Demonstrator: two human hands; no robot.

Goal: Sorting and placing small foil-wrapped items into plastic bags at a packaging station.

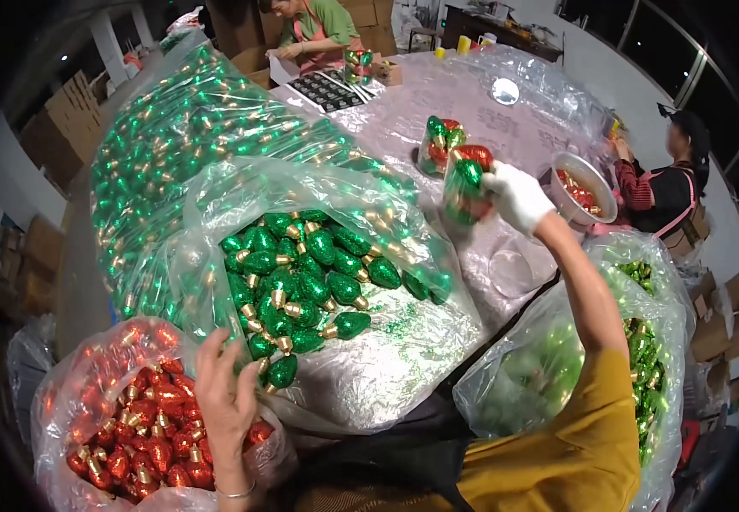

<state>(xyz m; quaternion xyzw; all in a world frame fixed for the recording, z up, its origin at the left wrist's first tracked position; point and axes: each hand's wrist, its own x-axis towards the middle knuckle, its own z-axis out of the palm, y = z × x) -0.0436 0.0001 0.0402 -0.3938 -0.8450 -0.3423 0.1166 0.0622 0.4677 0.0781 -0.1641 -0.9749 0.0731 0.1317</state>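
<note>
My right hand (pixel 519 198), in a white glove, grips a clear plastic jar (pixel 465 200) holding red and green glittery bulb-shaped ornaments, over the table's middle right. Just behind it stands another filled clear jar (pixel 438 145). My bare left hand (pixel 224 384) hovers with fingers apart between two bags, and I see nothing in it. Beside its fingertips, green bulb ornaments (pixel 301 273) with gold caps spill from the mouth of a clear plastic bag (pixel 224 192). Red bulb ornaments (pixel 152 435) fill an open bag to its left.
A pale bowl (pixel 587 183) with red pieces stands at the right, near a person (pixel 668 183) in dark clothes. Another person (pixel 322 34) in green works at the far side by a black tray (pixel 331 90). A bag of light green ornaments (pixel 642 367) is at my right.
</note>
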